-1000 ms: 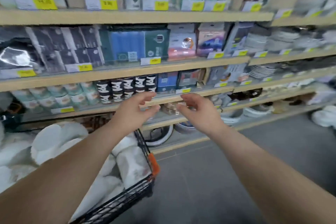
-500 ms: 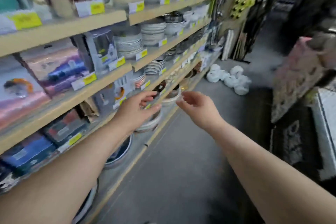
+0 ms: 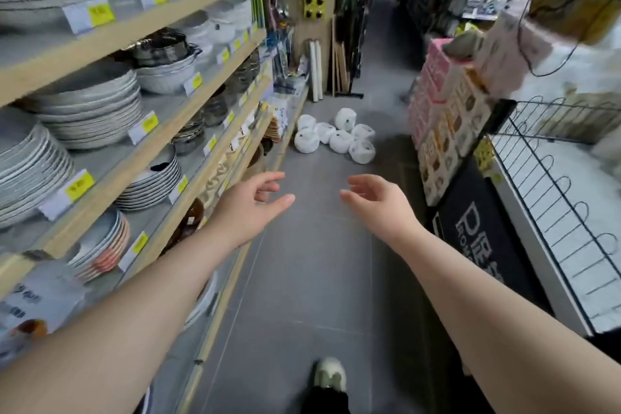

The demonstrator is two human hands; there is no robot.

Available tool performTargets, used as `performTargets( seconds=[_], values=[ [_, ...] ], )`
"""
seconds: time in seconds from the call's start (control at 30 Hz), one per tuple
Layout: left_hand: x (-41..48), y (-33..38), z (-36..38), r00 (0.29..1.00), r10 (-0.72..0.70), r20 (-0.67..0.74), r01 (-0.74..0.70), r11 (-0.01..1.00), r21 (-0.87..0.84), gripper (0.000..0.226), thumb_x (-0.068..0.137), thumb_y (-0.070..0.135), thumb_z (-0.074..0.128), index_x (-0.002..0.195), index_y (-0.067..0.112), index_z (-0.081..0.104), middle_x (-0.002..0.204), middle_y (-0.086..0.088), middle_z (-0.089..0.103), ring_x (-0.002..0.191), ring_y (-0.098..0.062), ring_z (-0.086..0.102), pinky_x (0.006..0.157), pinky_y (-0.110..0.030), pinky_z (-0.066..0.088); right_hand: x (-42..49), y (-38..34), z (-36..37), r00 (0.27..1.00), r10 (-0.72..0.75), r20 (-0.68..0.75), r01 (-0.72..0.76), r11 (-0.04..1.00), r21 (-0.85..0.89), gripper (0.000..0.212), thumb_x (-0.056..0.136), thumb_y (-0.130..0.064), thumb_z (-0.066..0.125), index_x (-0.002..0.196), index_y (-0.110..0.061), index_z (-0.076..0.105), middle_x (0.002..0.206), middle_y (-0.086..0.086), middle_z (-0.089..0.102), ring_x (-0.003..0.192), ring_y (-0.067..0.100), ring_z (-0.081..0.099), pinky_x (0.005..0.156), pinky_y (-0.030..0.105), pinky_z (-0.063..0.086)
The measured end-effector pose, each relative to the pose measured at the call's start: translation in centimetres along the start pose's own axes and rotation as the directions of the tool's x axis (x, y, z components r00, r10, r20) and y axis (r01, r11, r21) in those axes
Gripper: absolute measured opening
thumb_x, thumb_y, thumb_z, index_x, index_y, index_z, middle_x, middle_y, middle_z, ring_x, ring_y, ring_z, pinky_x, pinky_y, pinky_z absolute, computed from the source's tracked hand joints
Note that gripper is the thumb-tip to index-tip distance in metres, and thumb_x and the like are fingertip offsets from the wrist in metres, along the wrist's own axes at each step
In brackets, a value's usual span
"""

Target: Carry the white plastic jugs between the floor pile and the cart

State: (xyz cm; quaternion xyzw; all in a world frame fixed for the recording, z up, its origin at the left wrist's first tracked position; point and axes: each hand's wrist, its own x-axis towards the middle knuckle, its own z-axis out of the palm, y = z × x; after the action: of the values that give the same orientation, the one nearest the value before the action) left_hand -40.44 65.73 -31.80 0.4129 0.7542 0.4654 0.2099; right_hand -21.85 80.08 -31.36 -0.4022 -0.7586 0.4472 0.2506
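Both empty, left hand (image 3: pixel 250 203) and right hand (image 3: pixel 373 200) loosely spread, over aisle floor (image 3: pixel 312 279), beside plate shelves (image 3: pixel 188 131)

open floor (image 3: pixel 312 245) ahead, shelves (image 3: pixel 188 118) left

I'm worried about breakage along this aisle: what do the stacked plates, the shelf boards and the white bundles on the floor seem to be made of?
Stacked plates: probably glazed ceramic, with smooth pale grey-white faces and thin hard rims. Shelf boards: light wood or wood-look laminate, matte, with a faint grain along the front edge. White bundles: soft-looking and rounded, perhaps wrapped in clear film; too blurred to say what they are made of.
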Motion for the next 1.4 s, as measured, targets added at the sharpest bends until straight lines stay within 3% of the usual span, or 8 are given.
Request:
performTargets(
  seconds=[0.13,0.27,0.53,0.8,0.93,1.03,1.3,1.4],
  values=[
    [10.4,0.8,2.8,1.000,-0.002,0.029,0.002,1.000,-0.009,0.040,0.082,0.031,0.075,0.119,0.034,0.060,0.107,0.011,0.063,0.099,-0.017,0.061,0.092,-0.029,0.048,10.2,1.1,-2.0,1.000,0.005,-0.019,-0.005,1.000,-0.016,0.037,0.085,-0.038,0.071,0.118,-0.021,0.065,0.111,-0.002,0.066,0.100,0.011,0.062,0.084,0.022,0.048],
    [19.9,1.6,4.2,0.999,-0.016,0.029,0.016,1.000,-0.020,0.037,0.082,0.034,0.074,0.115,0.040,0.058,0.106,0.018,0.061,0.095,-0.007,0.060,0.085,-0.020,0.046,20.1,0.7,-3.4,1.000,0.009,-0.004,-0.009,1.000,-0.019,0.036,0.086,-0.036,0.070,0.118,-0.021,0.064,0.110,-0.002,0.065,0.099,0.010,0.061,0.058,0.006,0.044],
    [38.6,-1.2,5.7,0.996,-0.054,0.070,0.054,0.999,0.004,0.040,0.084,0.034,0.072,0.121,0.036,0.057,0.113,0.010,0.062,0.097,-0.009,0.059,0.077,-0.014,0.042,38.8,2.4,-1.9,0.998,0.062,0.010,-0.062,0.998,-0.003,0.034,0.087,-0.034,0.069,0.117,-0.021,0.064,0.111,-0.001,0.064,0.096,0.009,0.061,0.048,0.006,0.044],
    [59.7,-3.9,5.7,0.986,-0.092,0.140,0.086,0.995,0.048,0.046,0.086,0.030,0.071,0.129,0.027,0.057,0.110,0.009,0.061,0.096,-0.013,0.060,0.073,-0.011,0.041,59.1,3.5,0.7,0.987,0.156,-0.027,-0.157,0.987,-0.021,0.039,0.084,-0.039,0.070,0.119,-0.023,0.063,0.110,-0.003,0.066,0.097,0.010,0.064,0.078,0.027,0.054],
    [68.7,-4.4,5.9,0.979,-0.116,0.167,0.108,0.993,0.056,0.043,0.086,0.029,0.071,0.127,0.027,0.058,0.116,0.002,0.062,0.098,-0.014,0.062,0.091,-0.029,0.048,67.8,4.2,0.5,0.984,0.176,-0.026,-0.176,0.984,-0.020,0.034,0.084,-0.040,0.069,0.115,-0.029,0.063,0.108,-0.006,0.065,0.096,0.007,0.063,0.069,0.019,0.049],
    [75.2,-5.4,7.3,0.977,-0.150,0.150,0.140,0.988,0.071,0.044,0.086,0.030,0.072,0.128,0.028,0.058,0.116,0.003,0.062,0.098,-0.014,0.062,0.090,-0.029,0.047,75.1,5.6,0.6,0.980,0.197,0.003,-0.197,0.979,-0.048,0.038,0.084,-0.041,0.069,0.119,-0.027,0.063,0.111,-0.007,0.065,0.102,0.009,0.062,0.080,0.026,0.051],
    [89.9,-9.1,12.2,0.953,-0.303,0.010,0.303,0.953,0.004,0.045,0.085,0.031,0.073,0.127,0.029,0.059,0.109,0.010,0.061,0.088,0.006,0.055,0.071,-0.004,0.037,94.8,9.5,1.6,0.962,0.178,0.206,-0.155,0.980,-0.121,0.042,0.086,-0.042,0.065,0.124,-0.025,0.060,0.113,-0.008,0.064,0.095,0.005,0.059,0.077,0.020,0.042],
    [94.2,-10.3,13.5,0.927,-0.371,-0.060,0.367,0.928,-0.070,0.041,0.083,0.026,0.075,0.121,0.030,0.060,0.100,0.011,0.060,0.086,0.000,0.057,0.082,-0.015,0.043,101.7,10.0,2.1,0.933,0.206,0.296,-0.155,0.970,-0.187,0.040,0.086,-0.046,0.063,0.123,-0.031,0.058,0.109,-0.013,0.061,0.071,-0.012,0.054,0.052,0.005,0.038]
  ],
)
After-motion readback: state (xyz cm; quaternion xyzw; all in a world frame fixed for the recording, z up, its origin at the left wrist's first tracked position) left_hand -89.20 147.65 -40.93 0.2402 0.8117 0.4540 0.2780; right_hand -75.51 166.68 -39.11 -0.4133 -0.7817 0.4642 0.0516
